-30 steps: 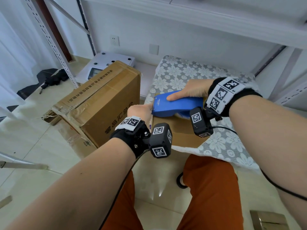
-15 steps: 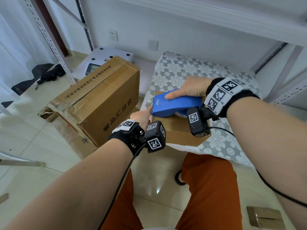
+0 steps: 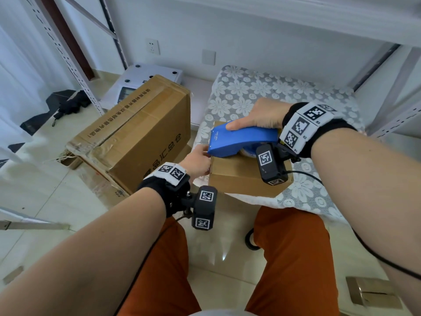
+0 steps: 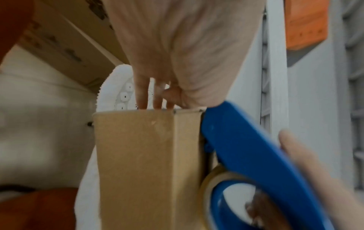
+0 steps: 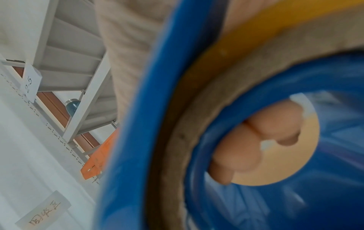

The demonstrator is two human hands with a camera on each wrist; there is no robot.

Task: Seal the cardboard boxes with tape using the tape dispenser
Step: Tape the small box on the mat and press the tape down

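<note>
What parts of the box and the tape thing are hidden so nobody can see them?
- Top seam of the small box: head view, covered by the blue tape dispenser and the right hand.
- Tape already stuck down: left wrist view, too blurred.
- Left hand fingertips: head view, hidden behind the box edge.
- Dispenser's cutting edge: right wrist view, too close, blurred.

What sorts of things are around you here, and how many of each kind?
Cardboard boxes: 2, the large box on the floor and the small box on the table
Blue tape dispensers: 1
Lace tablecloths: 1
Wall sockets: 1
Total: 5
</note>
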